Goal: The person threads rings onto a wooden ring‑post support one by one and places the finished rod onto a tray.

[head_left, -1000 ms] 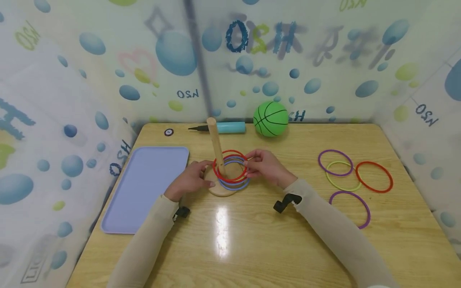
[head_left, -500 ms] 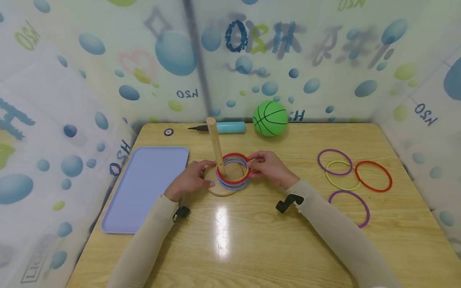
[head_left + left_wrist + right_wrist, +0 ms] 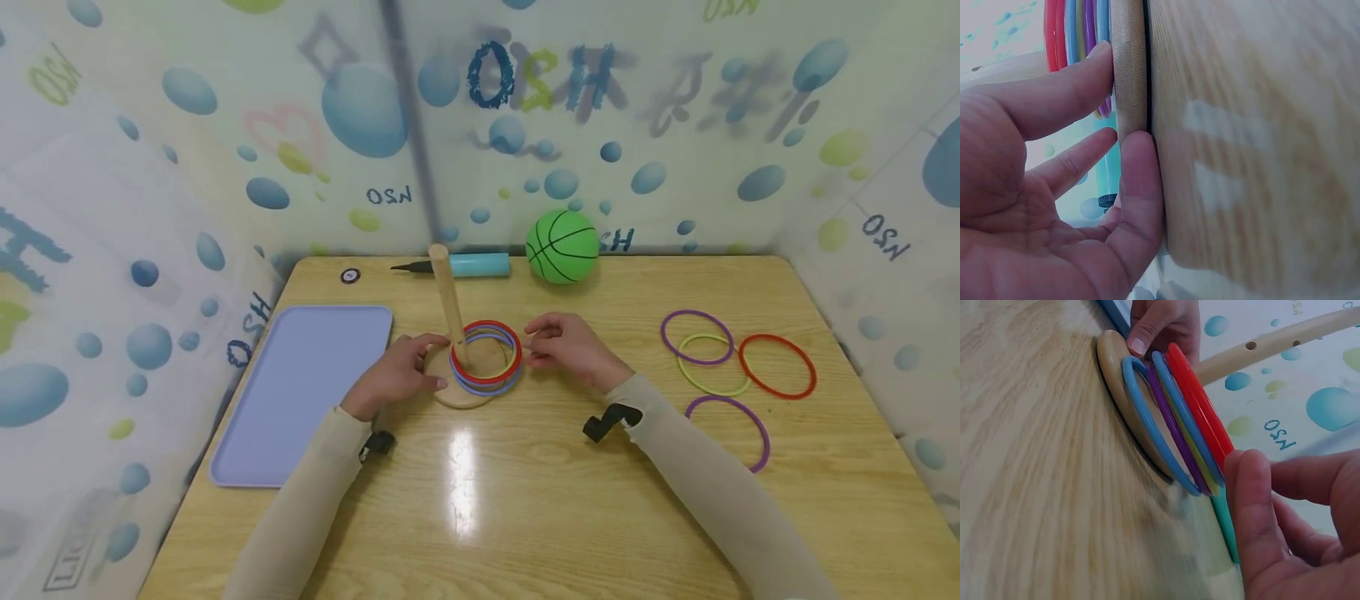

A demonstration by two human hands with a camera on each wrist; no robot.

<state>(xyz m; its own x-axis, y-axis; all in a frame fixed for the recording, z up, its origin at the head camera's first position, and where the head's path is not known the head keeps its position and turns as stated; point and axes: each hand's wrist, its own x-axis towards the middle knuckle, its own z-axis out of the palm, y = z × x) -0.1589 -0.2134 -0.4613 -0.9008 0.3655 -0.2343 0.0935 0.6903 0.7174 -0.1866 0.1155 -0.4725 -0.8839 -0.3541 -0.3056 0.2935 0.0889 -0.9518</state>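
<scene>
A wooden ring-toss stand rises mid-table, its peg (image 3: pixel 450 308) upright on a round base (image 3: pixel 457 402). Stacked around the peg are several rings: red rings (image 3: pixel 1200 400) on top, then blue, yellow and purple, with a blue ring (image 3: pixel 1147 419) lowest. My left hand (image 3: pixel 393 377) grips the left edge of the base, thumb and fingers spread along its rim. Just right of the stack is my right hand (image 3: pixel 573 348), fingers loosely bent and holding nothing. In the head view a small gap separates its fingertips from the rings.
Right of the stand lie two purple rings (image 3: pixel 767 437), a yellow-green ring (image 3: pixel 712 393) and a red ring (image 3: pixel 780 396). A lilac tray (image 3: pixel 307 383) is at left. Along the back are a green ball (image 3: pixel 562 247), a blue pump (image 3: pixel 480 265) and a small round disc (image 3: pixel 350 276).
The tilted red ring held by my right hand has come down level onto the stack. My right hand has let go and drawn slightly right. The left hand has stayed put.
</scene>
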